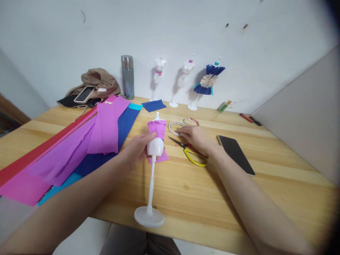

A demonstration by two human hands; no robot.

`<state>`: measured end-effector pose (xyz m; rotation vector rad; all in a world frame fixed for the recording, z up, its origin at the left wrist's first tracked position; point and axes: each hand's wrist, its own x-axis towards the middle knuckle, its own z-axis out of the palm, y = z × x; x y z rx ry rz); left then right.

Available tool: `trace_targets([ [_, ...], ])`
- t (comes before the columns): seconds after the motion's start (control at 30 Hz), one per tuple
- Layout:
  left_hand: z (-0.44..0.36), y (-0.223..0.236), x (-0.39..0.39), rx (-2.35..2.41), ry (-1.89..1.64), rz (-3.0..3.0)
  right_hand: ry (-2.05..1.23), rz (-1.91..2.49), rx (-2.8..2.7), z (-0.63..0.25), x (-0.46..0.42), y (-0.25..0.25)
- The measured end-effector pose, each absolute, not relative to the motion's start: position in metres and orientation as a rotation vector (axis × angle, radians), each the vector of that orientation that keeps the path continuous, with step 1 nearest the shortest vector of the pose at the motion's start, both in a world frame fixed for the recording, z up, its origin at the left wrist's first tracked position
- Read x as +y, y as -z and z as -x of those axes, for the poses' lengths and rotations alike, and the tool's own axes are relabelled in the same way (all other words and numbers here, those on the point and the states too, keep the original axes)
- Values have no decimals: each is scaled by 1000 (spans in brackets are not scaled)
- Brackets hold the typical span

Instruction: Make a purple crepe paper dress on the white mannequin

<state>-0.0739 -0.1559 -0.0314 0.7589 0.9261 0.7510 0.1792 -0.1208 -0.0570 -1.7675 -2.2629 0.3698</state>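
My left hand (140,147) is wrapped round a small white doll dress form (155,147), thumb on its front. Purple crepe paper (159,129) covers the form's chest, and its round base (149,216) tilts toward me. Behind the form, a purple paper scrap (161,156) lies partly hidden. My right hand (193,136) reaches to a white roll of tape (174,128), its fingers together at the ring's right edge. Just below that hand rest scissors (195,156) with yellow and red handles, blades pointing left. Another tape ring (191,122) lies behind.
Layered crepe paper sheets (106,131) cover the table's left side. Along the wall stand a thermos (128,78), two white dress forms (159,72) and one dressed in blue paper (209,80). A dark phone (236,154) lies right; a glue stick (225,106) sits at the back.
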Motion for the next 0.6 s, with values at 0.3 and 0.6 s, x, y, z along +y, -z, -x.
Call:
trace_targets([
  [0.3, 81, 37, -156, 628, -809, -837, -718, 1750, -2351, -207, -137, 31],
  [0.6, 86, 20, -155, 688, -927, -791, -771, 2189, -2312, -182, -142, 37],
])
